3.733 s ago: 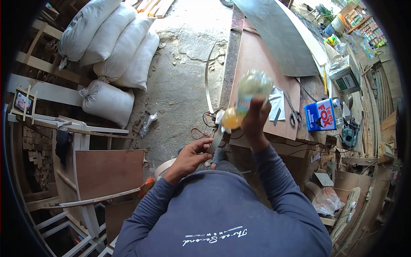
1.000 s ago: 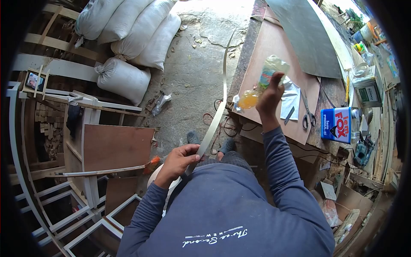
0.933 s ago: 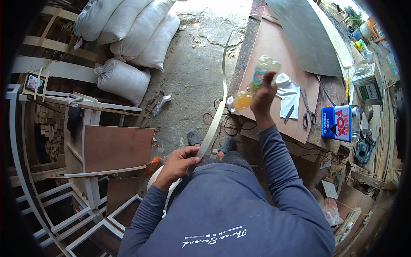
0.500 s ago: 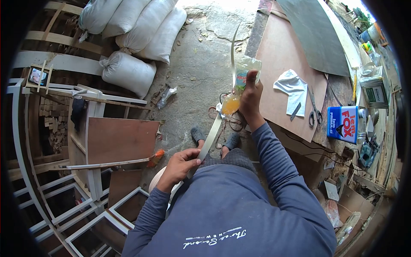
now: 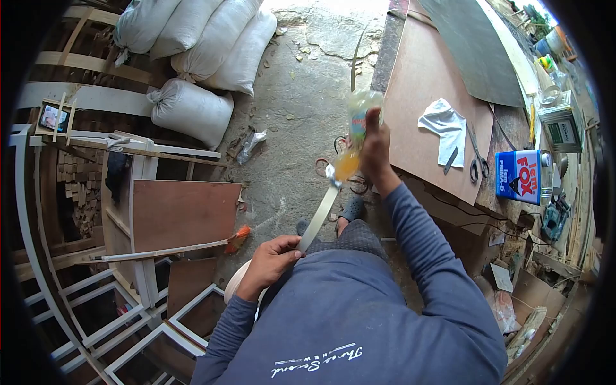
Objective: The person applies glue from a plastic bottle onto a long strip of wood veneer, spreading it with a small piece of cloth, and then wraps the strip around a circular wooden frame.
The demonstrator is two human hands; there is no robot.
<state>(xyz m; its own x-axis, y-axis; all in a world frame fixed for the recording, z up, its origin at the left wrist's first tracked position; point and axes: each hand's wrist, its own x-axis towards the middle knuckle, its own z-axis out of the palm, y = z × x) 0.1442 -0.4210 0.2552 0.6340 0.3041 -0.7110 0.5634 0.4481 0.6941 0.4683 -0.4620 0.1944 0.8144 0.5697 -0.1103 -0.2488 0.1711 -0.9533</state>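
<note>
My right hand (image 5: 375,151) is wrapped round a clear plastic bottle (image 5: 366,106) with yellow-orange liquid in its lower end. The bottle tilts with its neck down, and its foil-like tip touches a long pale strip (image 5: 319,219). Beyond the bottle, the strip's thin far end curves up and away. My left hand (image 5: 271,262) pinches the near part of the strip between thumb and fingers, close to my waist.
White sacks (image 5: 192,112) lie at the upper left, near a brown panel (image 5: 183,215) and white frames (image 5: 154,359). On the right bench (image 5: 417,70) are a white cloth (image 5: 443,131), scissors (image 5: 477,157) and a blue glue can (image 5: 518,176).
My right hand and the bottle have moved slightly nearer to me. The view has shifted a little, and my left hand still pinches the strip.
</note>
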